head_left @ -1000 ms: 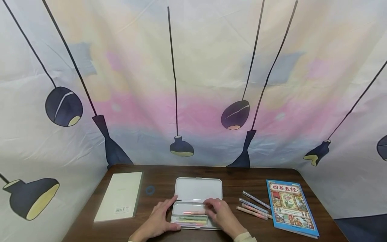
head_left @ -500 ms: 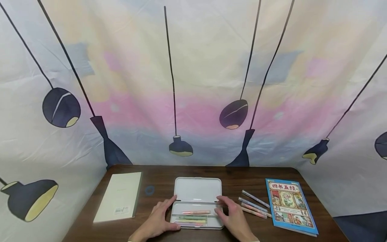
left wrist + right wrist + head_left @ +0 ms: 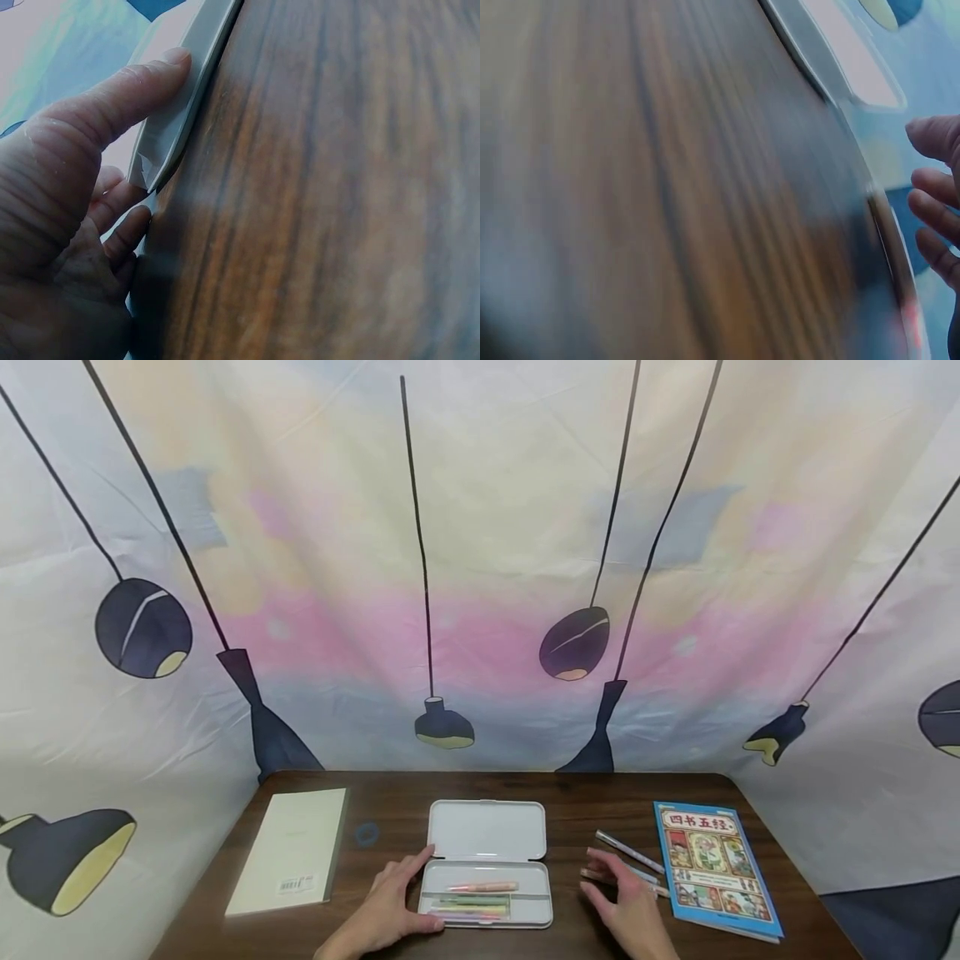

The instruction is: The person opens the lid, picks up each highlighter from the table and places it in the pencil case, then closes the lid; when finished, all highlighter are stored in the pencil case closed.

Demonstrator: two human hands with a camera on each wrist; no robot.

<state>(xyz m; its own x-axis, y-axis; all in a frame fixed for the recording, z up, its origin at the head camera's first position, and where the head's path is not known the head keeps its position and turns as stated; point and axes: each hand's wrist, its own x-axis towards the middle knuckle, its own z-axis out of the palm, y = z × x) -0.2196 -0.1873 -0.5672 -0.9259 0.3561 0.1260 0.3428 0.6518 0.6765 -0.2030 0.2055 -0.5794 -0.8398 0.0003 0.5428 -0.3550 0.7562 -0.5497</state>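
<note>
My left hand [image 3: 386, 906] holds the left side of an open white pencil case [image 3: 531, 910]. Its thumb [image 3: 142, 90] presses the front wall, and the index finger reaches the hinge. Inside the case, a pink-orange pen [image 3: 483, 887] lies in the back section, with several green, yellow and pink pens [image 3: 472, 907] in the front one. My right hand [image 3: 630, 906] is beside several loose pens [image 3: 628, 850] right of the case, fingers spread and slightly bent. It partly covers them; whether it touches one cannot be told. In the right wrist view no pen shows between its fingers.
A cream book [image 3: 288, 843] with a barcode label lies on the left of the dark wooden table [image 3: 397, 810]. Near it is a blue ring [image 3: 367, 834]. At the right lies a blue-bordered picture book [image 3: 716, 868], close to the loose pens. A printed curtain hangs behind.
My right hand has let go of the pink-orange pen in the case's back section and moved right to the loose pens. The left hand keeps its place on the case.
</note>
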